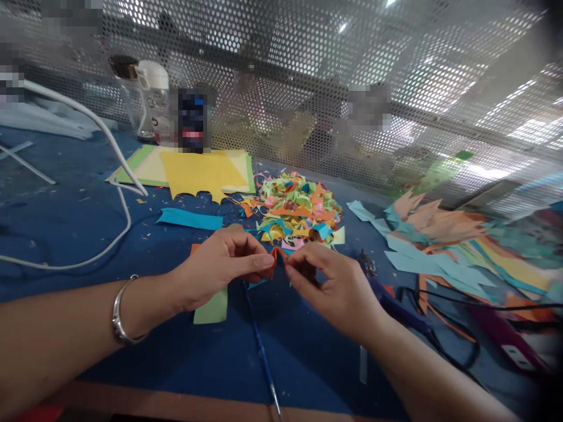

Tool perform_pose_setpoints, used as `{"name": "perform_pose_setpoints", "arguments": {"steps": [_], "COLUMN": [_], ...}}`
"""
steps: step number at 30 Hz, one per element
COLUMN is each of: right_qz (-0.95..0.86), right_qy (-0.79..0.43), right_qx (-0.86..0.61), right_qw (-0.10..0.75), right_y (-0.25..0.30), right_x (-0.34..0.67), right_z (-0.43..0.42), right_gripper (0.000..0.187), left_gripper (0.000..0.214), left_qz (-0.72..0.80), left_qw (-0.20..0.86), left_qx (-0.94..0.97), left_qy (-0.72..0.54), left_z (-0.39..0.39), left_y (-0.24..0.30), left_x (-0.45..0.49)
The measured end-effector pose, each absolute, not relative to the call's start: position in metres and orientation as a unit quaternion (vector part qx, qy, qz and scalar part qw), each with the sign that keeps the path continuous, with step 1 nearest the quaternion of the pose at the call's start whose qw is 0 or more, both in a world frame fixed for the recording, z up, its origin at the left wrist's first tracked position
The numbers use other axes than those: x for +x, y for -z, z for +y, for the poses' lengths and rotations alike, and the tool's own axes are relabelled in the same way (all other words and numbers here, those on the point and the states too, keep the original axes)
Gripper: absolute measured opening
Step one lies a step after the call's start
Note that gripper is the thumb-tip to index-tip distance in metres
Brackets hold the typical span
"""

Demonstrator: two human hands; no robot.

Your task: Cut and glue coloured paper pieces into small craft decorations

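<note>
- Orange-red paper piece (277,255) is held up between both hands over the blue table (153,375), bent into a narrow peak; fingers hide how far it extends
- Our left hand (229,258) pinches one side between thumb and fingertips, likely because so small a piece allows no fuller grasp
- Our right hand (334,281) pinches the other side, probably so both grips steady the bend
- Scrap heap (299,205) lies just beyond our hands, within reach, we judge
- Blue strip (191,219) and green slip (211,308) lie near our left hand, seemingly handy
- Thin blue tool (259,340) points toward our fingers, perhaps for easy pickup
</note>
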State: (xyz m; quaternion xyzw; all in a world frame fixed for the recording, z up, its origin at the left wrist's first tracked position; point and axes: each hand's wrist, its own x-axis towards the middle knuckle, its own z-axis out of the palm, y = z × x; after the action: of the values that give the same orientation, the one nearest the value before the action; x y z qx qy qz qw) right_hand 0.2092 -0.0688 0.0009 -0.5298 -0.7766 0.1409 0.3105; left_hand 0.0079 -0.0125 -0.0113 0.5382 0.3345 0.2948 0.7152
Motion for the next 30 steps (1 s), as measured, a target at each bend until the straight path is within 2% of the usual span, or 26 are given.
{"name": "perform_pose_setpoints", "arguments": {"steps": [3,9,11,16,22,26,30], "right_qz": [-0.777,-0.779,-0.78,-0.781,-0.786,-0.794,-0.8], "right_qy": [-0.142,-0.161,-0.163,-0.163,-0.192,-0.192,-0.198], "right_qx": [-0.526,-0.523,-0.522,-0.515,-0.503,-0.498,-0.488], "right_qw": [0.316,0.306,0.305,0.314,0.302,0.291,0.288], "right_y": [0.0,0.005,0.007,0.008,0.01,0.01,0.007], "right_x": [0.209,0.209,0.209,0.208,0.206,0.206,0.205], "right_z": [-0.069,-0.069,-0.068,-0.067,-0.067,-0.067,-0.068], "right_gripper": [0.009,0.01,0.009,0.01,0.009,0.009,0.011], "left_gripper": [0.019,0.016,0.015,0.017,0.035,0.026,0.016], "left_qz": [0.341,0.34,0.338,0.368,0.366,0.333,0.329], "left_qw": [0.679,0.496,0.467,0.481,0.55,0.535,0.467], "left_qx": [0.584,0.752,0.77,0.742,0.712,0.747,0.793], "left_qy": [-0.285,-0.27,-0.272,-0.289,-0.237,-0.212,-0.212], "left_z": [-0.011,-0.007,-0.007,-0.005,0.002,0.003,0.0], "left_y": [0.011,0.012,0.012,0.013,0.016,0.016,0.01], "left_x": [0.009,0.008,0.009,0.01,0.009,0.006,0.003]}}
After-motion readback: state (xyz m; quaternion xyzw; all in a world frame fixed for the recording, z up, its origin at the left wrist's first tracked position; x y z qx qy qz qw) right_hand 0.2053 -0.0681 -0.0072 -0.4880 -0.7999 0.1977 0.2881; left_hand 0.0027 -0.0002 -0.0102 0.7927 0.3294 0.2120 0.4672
